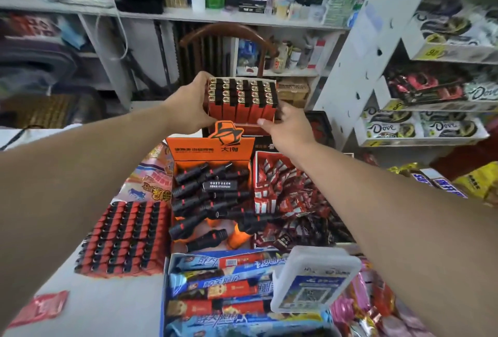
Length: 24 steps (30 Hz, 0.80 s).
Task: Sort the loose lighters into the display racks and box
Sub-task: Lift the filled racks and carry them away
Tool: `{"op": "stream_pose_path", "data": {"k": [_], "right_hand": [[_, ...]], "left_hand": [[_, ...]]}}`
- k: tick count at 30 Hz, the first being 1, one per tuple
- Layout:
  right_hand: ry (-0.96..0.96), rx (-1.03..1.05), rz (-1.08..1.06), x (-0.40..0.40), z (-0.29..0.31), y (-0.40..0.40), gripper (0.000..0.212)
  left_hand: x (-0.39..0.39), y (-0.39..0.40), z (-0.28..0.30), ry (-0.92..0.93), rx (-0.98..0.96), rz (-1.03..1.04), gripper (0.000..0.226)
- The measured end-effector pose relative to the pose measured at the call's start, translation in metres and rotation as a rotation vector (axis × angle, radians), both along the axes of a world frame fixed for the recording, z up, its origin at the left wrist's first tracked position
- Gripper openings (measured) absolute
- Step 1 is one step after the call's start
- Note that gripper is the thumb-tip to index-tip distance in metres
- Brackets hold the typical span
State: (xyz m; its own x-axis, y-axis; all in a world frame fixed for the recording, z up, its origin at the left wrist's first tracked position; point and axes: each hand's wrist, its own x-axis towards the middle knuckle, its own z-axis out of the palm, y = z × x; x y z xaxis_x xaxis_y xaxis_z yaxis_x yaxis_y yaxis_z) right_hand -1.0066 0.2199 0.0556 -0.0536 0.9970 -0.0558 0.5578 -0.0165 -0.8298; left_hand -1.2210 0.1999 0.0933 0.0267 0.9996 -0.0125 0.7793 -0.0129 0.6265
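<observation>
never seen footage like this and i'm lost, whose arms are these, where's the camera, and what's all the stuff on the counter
There is no machine here. The arms belong to a person, and the single picture comes from a wide-angle camera worn on their head, looking forward and down, so you see roughly what they see.

Both hands hold up a rack of orange lighters: the left hand grips its left side, and the fingers of the right hand curl at its lower right edge.

Below on the counter stands an open orange box with loose black lighters heaped inside. To its left lies a flat rack of red and black lighters. To its right is a box of small red packets, and nearest the camera a blue box of snack bars. Shelves of shop goods stand behind.
</observation>
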Motion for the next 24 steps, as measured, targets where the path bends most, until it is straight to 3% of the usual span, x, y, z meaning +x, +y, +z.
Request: {"op": "stream_pose_path", "data": {"k": [3,8,10,17,21,24], "right_hand": [[0.008,0.010,0.007,0.002,-0.002,-0.007,0.034],[0.004,-0.018,0.023,0.007,0.008,-0.010,0.033],[0.001,-0.010,0.033,0.007,0.008,-0.010,0.034],[-0.120,-0.030,0.064,-0.003,0.009,-0.017,0.041],[-0.189,-0.075,0.108,0.003,0.025,-0.033,0.044],[-0.224,-0.114,0.133,0.022,0.045,-0.055,0.051]], "left_hand": [[-0.003,0.000,0.003,0.004,-0.047,-0.026,0.082],[-0.009,-0.004,0.009,-0.059,-0.173,-0.041,0.120],[-0.009,-0.006,0.009,-0.061,-0.194,-0.028,0.125],[0.000,-0.010,0.010,0.023,-0.176,0.022,0.124],[0.002,-0.023,0.015,-0.104,-0.192,0.108,0.127],[0.013,-0.042,0.028,-0.035,-0.031,0.250,0.092]]}}
